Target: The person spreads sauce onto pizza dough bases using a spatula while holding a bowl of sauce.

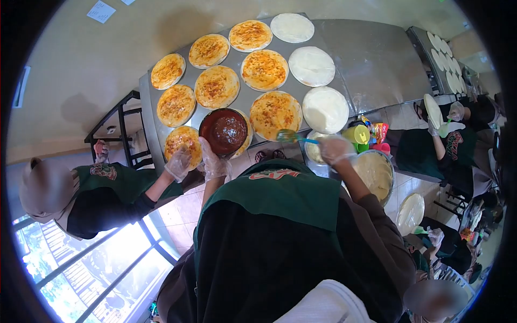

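Observation:
My left hand, in a clear plastic glove, grips the near side of a dark bowl of red sauce. The bowl is over the front of the metal table and partly hides a sauced dough round. My gloved right hand is closed around the blue handle of a spatula, whose greenish head points left, near the front edge of a sauced dough round. White dough rounds without sauce lie in the column to the right.
A co-worker's gloved hand is over a sauced round at the left. Right of me are a large tub of pale cream, a smaller container and yellow cups. Other people handle dough rounds further right. The metal table extends rightward.

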The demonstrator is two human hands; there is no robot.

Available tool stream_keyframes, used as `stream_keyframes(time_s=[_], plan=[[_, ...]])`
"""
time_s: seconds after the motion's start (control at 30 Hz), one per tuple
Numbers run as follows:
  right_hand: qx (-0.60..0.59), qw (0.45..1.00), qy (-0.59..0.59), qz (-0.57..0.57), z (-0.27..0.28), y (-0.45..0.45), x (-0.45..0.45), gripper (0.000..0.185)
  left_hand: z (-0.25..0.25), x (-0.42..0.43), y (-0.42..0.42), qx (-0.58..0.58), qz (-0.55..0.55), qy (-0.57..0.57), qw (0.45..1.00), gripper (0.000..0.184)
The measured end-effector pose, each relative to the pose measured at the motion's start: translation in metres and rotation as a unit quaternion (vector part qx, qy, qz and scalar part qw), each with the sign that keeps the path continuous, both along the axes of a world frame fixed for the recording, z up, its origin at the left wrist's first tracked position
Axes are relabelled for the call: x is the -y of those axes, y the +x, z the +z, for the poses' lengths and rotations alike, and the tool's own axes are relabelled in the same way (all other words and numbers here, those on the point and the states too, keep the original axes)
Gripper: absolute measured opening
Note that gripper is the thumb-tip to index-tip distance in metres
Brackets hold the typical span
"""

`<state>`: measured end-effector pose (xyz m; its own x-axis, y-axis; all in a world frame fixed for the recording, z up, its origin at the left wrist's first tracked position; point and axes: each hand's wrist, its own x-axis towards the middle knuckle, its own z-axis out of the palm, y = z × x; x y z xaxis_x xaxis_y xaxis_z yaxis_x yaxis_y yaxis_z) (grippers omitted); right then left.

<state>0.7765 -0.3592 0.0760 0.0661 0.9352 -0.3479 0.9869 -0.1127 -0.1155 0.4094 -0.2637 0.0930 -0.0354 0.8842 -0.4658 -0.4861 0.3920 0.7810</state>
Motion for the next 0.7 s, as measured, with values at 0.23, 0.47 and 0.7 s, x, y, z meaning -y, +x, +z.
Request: stream_keyframes(time_s=[0.23, 0.47, 0.7], plan=[[-0.063, 0.996, -0.005, -0.067, -0.014, 0.002, 0.011, 0.031, -0.009, 0.0, 0.0, 0.002, 0.003, -0.009, 1.0, 0.074], [-0.072, 0.967, 0.115, -0.217, -0.032, 0.052, 0.007, 0.034, -0.016, -0.003, 0.001, 0.019, -0.011, 0.014, 1.0, 0.072], [-0.088, 0.971, 0.071, -0.212, -0.068, 0.004, -0.015, 0.037, -0.007, -0.008, 0.009, 0.002, -0.012, 0.003, 1.0, 0.075]])
